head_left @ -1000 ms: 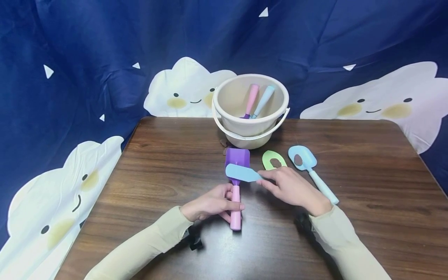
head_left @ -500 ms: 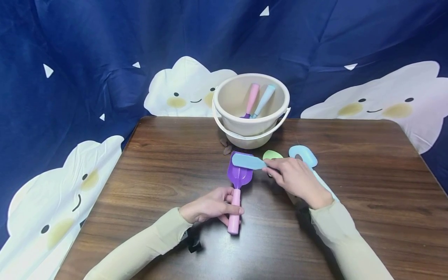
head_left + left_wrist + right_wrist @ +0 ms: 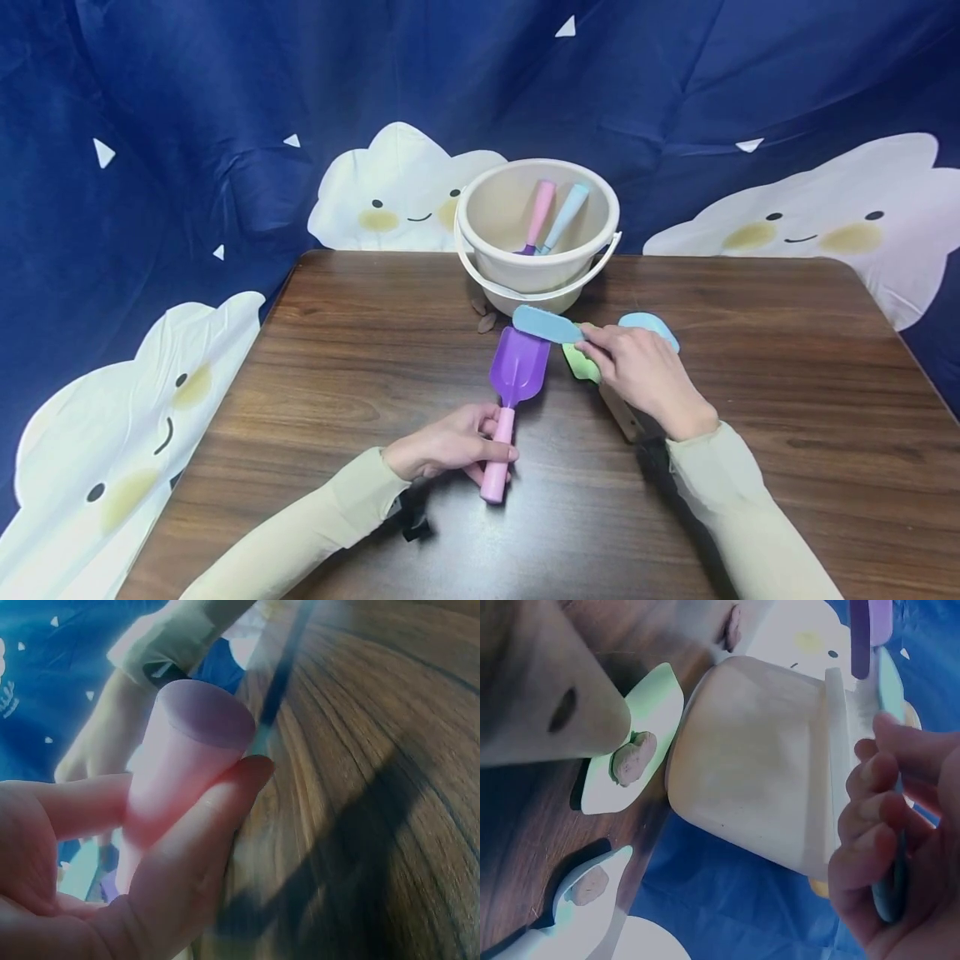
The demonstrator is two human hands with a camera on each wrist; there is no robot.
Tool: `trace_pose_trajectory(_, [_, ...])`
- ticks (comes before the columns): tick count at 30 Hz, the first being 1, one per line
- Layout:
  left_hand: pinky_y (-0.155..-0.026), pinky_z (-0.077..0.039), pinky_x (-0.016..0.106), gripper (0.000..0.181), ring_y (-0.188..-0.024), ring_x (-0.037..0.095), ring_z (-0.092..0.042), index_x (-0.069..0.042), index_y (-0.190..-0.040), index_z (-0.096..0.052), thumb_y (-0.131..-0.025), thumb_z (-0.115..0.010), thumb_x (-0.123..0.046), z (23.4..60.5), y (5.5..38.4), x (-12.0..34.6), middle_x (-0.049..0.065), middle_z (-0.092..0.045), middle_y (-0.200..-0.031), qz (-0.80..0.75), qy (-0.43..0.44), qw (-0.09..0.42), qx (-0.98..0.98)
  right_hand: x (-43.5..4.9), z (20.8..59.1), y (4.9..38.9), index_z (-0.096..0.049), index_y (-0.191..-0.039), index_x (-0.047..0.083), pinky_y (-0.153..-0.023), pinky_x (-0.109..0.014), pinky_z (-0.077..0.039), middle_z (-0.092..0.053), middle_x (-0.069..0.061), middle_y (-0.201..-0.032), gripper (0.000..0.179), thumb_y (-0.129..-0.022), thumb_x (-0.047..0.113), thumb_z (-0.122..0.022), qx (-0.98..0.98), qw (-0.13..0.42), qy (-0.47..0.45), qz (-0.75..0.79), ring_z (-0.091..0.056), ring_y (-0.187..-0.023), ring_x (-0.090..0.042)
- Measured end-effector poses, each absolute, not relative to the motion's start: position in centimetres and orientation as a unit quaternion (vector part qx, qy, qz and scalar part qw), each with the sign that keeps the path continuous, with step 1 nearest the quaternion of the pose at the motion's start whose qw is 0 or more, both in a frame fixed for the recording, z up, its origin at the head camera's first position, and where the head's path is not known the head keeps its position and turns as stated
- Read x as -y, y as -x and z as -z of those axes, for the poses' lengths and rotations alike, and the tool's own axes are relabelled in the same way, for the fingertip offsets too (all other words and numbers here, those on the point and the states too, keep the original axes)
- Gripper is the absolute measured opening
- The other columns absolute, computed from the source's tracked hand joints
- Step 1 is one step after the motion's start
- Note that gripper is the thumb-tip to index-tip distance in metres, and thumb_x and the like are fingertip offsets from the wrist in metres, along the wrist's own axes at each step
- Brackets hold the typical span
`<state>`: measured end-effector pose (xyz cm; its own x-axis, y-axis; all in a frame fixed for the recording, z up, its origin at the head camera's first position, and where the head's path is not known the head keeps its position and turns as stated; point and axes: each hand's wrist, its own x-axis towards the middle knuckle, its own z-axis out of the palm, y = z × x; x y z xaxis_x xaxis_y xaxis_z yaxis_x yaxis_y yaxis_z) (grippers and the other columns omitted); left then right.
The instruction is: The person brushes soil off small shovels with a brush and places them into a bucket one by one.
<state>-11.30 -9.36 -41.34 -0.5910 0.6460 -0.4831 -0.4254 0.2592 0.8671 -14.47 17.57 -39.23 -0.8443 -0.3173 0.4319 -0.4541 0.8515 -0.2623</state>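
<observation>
My left hand (image 3: pixel 459 442) grips the pink handle of a purple toy shovel (image 3: pixel 517 367), its scoop pointing toward the bucket. In the left wrist view the handle's rounded end (image 3: pixel 204 712) sits between thumb and fingers. A light-blue flat-bladed tool (image 3: pixel 546 324) is pinched in my right hand (image 3: pixel 647 373); its blade overlaps the scoop's far edge in the head view. Below that hand lies a green leaf-shaped shovel (image 3: pixel 581 362), partly hidden, with a brown lump (image 3: pixel 634 757) on it. A light-blue shovel (image 3: pixel 651 327) behind the right hand bears another brown lump (image 3: pixel 590 886).
A cream bucket (image 3: pixel 536 252) with a white handle stands at the table's back edge. Inside it lean a pink-handled tool (image 3: pixel 542 212) and a blue-handled tool (image 3: pixel 565 217). Small brown pieces (image 3: pixel 487 322) lie by its base. A blue cloth hangs behind the wooden table (image 3: pixel 360 350).
The right hand has carried the blue tool up and to the right, from over the purple scoop's middle to its far edge. The purple shovel has tilted slightly, its scoop swinging rightward.
</observation>
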Motion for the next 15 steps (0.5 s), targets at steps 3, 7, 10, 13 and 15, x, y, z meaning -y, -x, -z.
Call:
trace_pose_trajectory(3, [-0.058, -0.060, 0.039, 0.038, -0.070, 0.021, -0.068, 0.010, -0.115, -0.042, -0.086, -0.064, 0.002, 41.4, 11.2, 9.4, 0.022, -0.063, -0.097, -0.590, -0.091, 0.427, -0.679, -17.9, 39.1, 14.5, -0.067, -0.090, 0.016, -0.049, -0.035, -0.040, -0.053, 0.007, -0.060, 0.008, -0.090, 0.024, -0.067, 0.944, 0.193, -0.199, -0.177, -0.047, -0.056, -0.017])
trace_pose_trajectory(7, [-0.054, -0.059, 0.037, 0.038, -0.067, 0.019, -0.067, 0.009, -0.113, -0.045, -0.084, -0.068, 0.000, 41.5, 11.4, 9.5, 0.009, -0.063, -0.089, -0.569, -0.098, 0.396, -0.714, -18.6, 38.9, 14.2, -0.070, -0.098, 0.016, -0.051, -0.039, -0.043, -0.055, 0.004, -0.062, 0.012, -0.091, 0.025, -0.066, 0.951, 0.173, -0.171, -0.192, -0.049, -0.059, -0.018])
trace_pose_trajectory(10, [-0.053, -0.058, 0.033, 0.041, -0.063, 0.017, -0.066, 0.008, -0.114, -0.045, -0.082, -0.069, -0.001, 41.6, 11.6, 9.5, 0.011, -0.062, -0.087, -0.563, -0.090, 0.377, -0.730, -19.1, 38.5, 13.9, -0.071, -0.113, 0.013, -0.056, -0.048, -0.048, -0.069, -0.005, -0.078, 0.024, -0.092, 0.024, -0.065, 0.952, 0.161, -0.154, -0.208, -0.059, -0.066, -0.025])
trace_pose_trajectory(13, [-0.053, -0.058, 0.032, 0.042, -0.057, 0.016, -0.063, 0.008, -0.117, -0.037, -0.086, -0.065, -0.002, 41.8, 11.7, 9.5, 0.017, -0.061, -0.085, -0.571, -0.079, 0.373, -0.727, -19.5, 38.3, 13.8, -0.069, -0.117, 0.009, -0.060, -0.052, -0.049, -0.073, -0.011, -0.091, 0.029, -0.092, 0.022, -0.065, 0.949, 0.168, -0.151, -0.220, -0.065, -0.072, -0.030])
trace_pose_trajectory(15, [-0.052, -0.059, 0.034, 0.040, -0.053, 0.015, -0.060, 0.008, -0.117, -0.033, -0.090, -0.060, -0.003, 42.0, 11.8, 9.5, 0.020, -0.061, -0.083, -0.576, -0.079, 0.374, -0.723, -19.7, 38.3, 13.7, -0.069, -0.118, 0.009, -0.060, -0.053, -0.049, -0.073, -0.012, -0.093, 0.029, -0.092, 0.022, -0.065, 0.947, 0.172, -0.149, -0.225, -0.066, -0.073, -0.033])
